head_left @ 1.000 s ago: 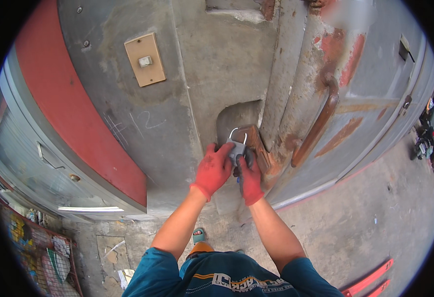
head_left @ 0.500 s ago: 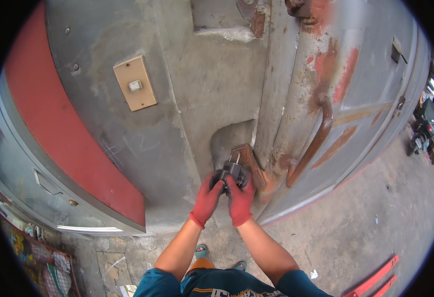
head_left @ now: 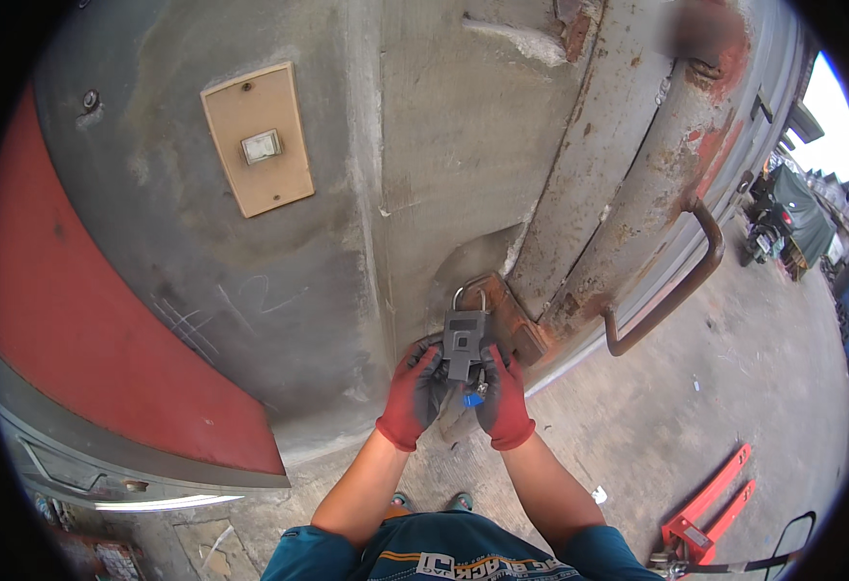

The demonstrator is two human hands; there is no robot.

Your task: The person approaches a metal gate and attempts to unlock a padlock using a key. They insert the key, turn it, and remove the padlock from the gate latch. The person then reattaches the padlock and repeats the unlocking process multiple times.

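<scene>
A dark grey padlock (head_left: 464, 341) stands upright with its steel shackle (head_left: 470, 290) at the top. The shackle meets a rusty metal bracket (head_left: 516, 320) in a wall recess; whether it is fastened there I cannot tell. My left hand (head_left: 415, 392), in a red glove with a dark palm, grips the padlock's left side. My right hand (head_left: 505, 395), gloved alike, is closed at its right side. Below the padlock, between the hands, shows a small blue piece (head_left: 474, 398) beside a bit of metal, perhaps a key; it is partly hidden.
A beige switch plate (head_left: 261, 141) is on the grey wall, left of a red curved panel (head_left: 124, 320). To the right are a rusty pipe handle (head_left: 671, 290) and a weathered metal door. A red pallet jack (head_left: 710, 518) stands on the concrete floor, with a covered motorcycle (head_left: 783, 218) farther off.
My view has swung, bringing the pallet jack further into sight. The padlock has turned to show its broad face, my hands are further apart at its sides, and the blue piece has come into view.
</scene>
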